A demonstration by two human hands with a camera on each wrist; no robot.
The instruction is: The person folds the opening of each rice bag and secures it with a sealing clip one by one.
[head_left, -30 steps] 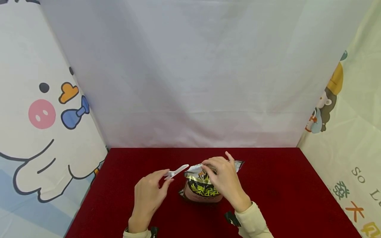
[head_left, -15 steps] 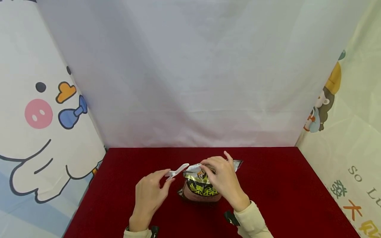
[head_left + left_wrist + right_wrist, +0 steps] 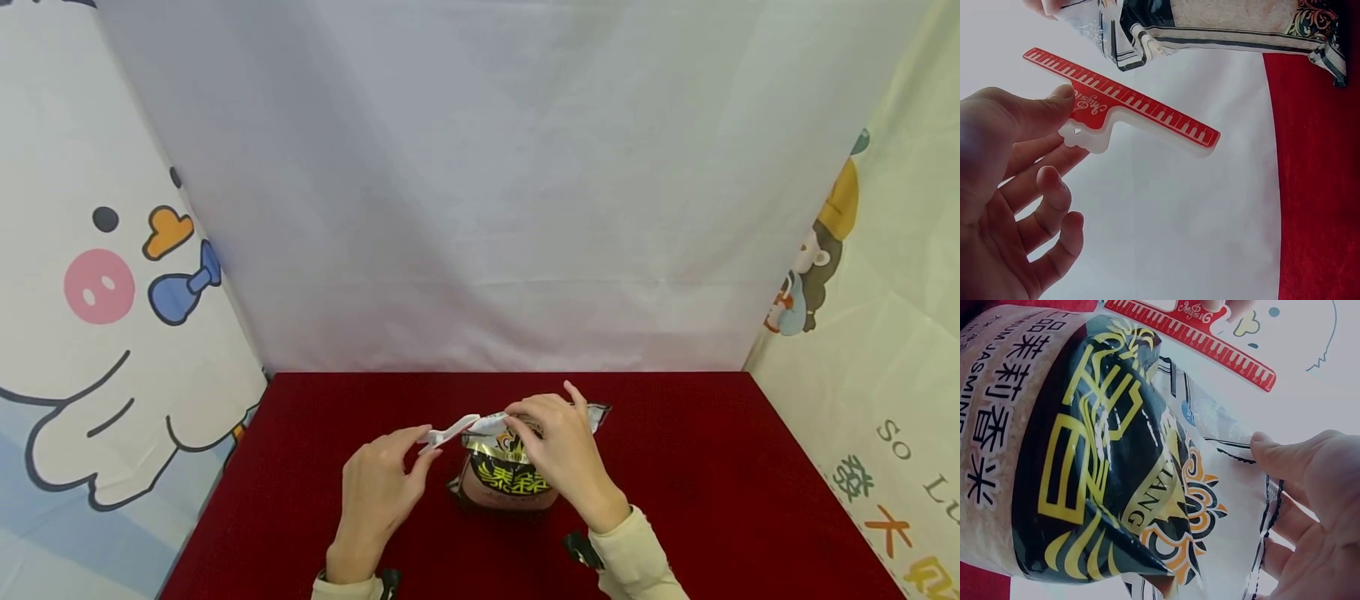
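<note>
My left hand (image 3: 382, 483) pinches a red-and-white sheet-music clip (image 3: 1122, 103) by its handle, thumb on the red side. White piano keys and the word "Music" mark its long red bar. The other fingers of this hand are loosely bent. In the head view the clip lies close to the top left corner of a rice bag (image 3: 506, 479); whether they touch I cannot tell. My right hand (image 3: 558, 442) holds the bag's top edge, its thumb (image 3: 1279, 453) on the pale printed film. The bag stands upright, black and yellow lettering across its front.
A dark red cloth (image 3: 675, 483) covers the table under the bag. White fabric (image 3: 487, 208) hangs behind it. Printed cartoon sheets flank the left side (image 3: 112, 350) and right side (image 3: 877, 375).
My left hand has shifted slightly right with the clip, which has turned so its red edge shows in the head view. The right hand keeps its hold on the bag.
</note>
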